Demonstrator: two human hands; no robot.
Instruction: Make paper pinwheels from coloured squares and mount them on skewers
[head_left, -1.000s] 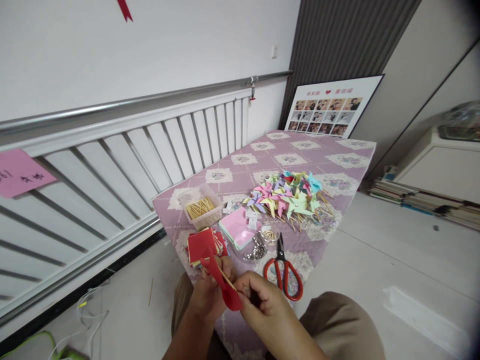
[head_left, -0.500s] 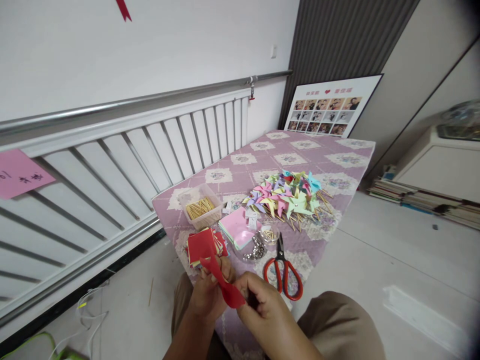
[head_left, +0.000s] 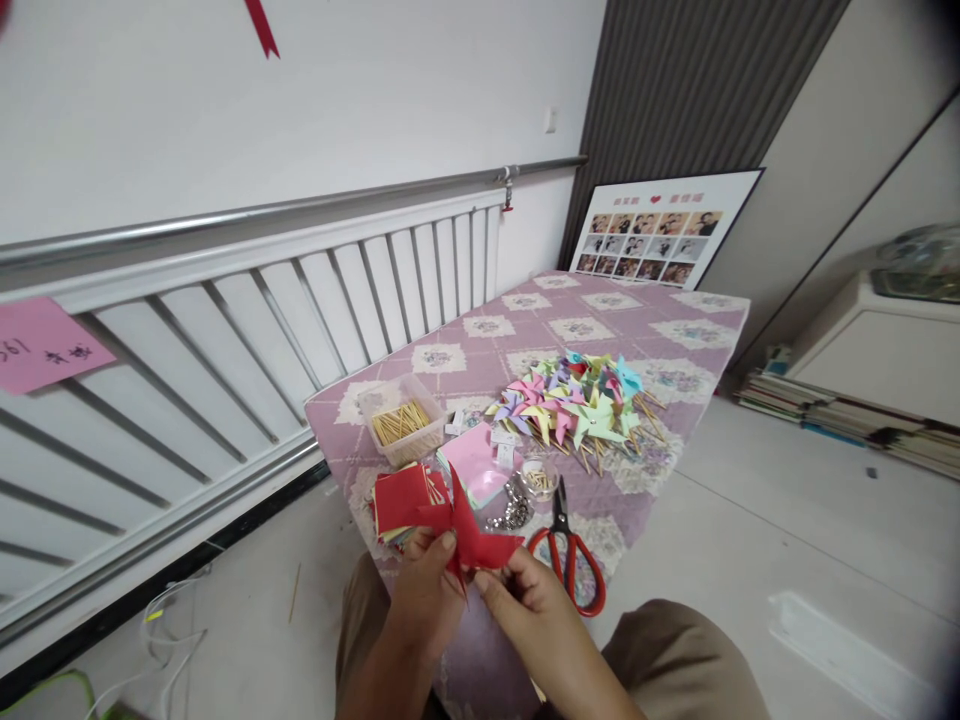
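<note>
From my seat I see the red pinwheel (head_left: 469,535) opened out with its pointed blades spread, where a second ago it was a narrow curled strip seen nearly edge-on with a stick across it. The left hand (head_left: 431,585) pinches it from the left, thumb on top; the right hand (head_left: 536,605) has thumb and fingers closed at its lower right blade, though I cannot tell how much of the stick they cover. My view has tipped slightly, so the table (head_left: 517,325) sits lower

I have the red paper stack (head_left: 401,500) close on the left, metal pieces (head_left: 514,508) just ahead, and scissors (head_left: 560,525) near the right fingers. The table's left edge runs along the radiator (head_left: 301,322); its right edge drops to open floor (head_left: 720,500). Patterned cloth stretches beyond the pinwheel pile (head_left: 577,405)
</note>
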